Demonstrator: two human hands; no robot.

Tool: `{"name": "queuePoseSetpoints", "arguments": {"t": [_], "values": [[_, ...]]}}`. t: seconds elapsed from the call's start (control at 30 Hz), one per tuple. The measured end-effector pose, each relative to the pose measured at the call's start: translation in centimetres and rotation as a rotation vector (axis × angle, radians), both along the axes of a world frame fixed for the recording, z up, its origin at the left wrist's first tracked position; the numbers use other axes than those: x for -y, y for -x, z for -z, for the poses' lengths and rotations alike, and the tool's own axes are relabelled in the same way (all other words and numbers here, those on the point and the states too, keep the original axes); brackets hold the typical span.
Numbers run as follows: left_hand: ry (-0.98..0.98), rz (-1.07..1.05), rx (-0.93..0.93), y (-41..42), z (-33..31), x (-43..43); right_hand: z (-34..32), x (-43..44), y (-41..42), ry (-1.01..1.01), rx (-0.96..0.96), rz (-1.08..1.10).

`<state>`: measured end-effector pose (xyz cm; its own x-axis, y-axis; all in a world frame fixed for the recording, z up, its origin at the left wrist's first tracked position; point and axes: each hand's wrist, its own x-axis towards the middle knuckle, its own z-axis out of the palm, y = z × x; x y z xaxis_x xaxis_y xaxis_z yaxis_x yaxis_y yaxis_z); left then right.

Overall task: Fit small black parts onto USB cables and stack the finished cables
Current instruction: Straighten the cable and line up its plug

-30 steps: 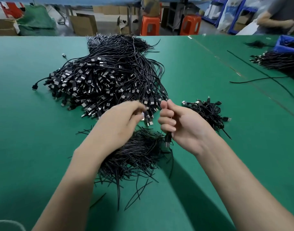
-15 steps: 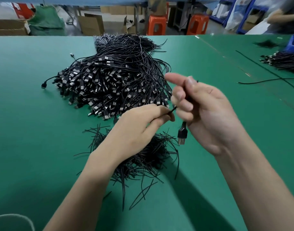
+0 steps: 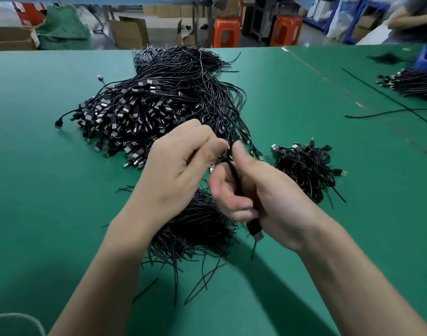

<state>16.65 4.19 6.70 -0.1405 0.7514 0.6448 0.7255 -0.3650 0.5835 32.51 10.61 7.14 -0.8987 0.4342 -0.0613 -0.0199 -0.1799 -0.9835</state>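
USB cable (image 3: pixel 235 175) gripped in the right hand (image 3: pixel 268 197) mid-frame, left hand (image 3: pixel 178 166) pinching its upper end, so best hold steady and slide the part straight on.

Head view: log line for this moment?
right hand grips USB cable, plug down | left hand pinches its upper end | small cable pile at right

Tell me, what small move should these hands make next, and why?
Probably the left hand pushes its bunched fingertips onto the cable's upper end. The right hand grips that cable, USB plug poking out below the fist, and the left fingertips sit at the free end; what they hold is hidden.
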Motion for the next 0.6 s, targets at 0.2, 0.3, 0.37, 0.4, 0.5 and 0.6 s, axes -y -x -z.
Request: {"name": "queuePoseSetpoints", "arguments": {"t": [0.2, 0.3, 0.37, 0.4, 0.5, 0.6], "values": [[0.205, 0.137, 0.179, -1.5, 1.2, -0.7, -0.3, -0.4, 0.7, 0.304, -0.476, 0.140], [0.308, 0.152, 0.063, -1.8, 1.6, -1.1, -0.3, -1.4, 1.0, 0.114, -0.544, 0.316], [0.331, 0.141, -0.007, -1.6, 1.6, -1.1, -0.2, -2.2, 0.8, -0.171, -0.471, 0.443], [0.329, 0.122, -0.034, -1.4, 1.5, -1.1, -0.1, -2.6, 0.6, -0.372, -0.383, 0.511], [0.214, 0.044, -0.046, -0.8, 0.8, -0.8, 0.4, -3.1, -0.1, -0.892, -0.024, 0.566], [0.107, -0.005, -0.025, 0.1, 0.2, -0.5, 1.0, -2.8, -0.4, -0.937, 0.192, 0.439]]}}
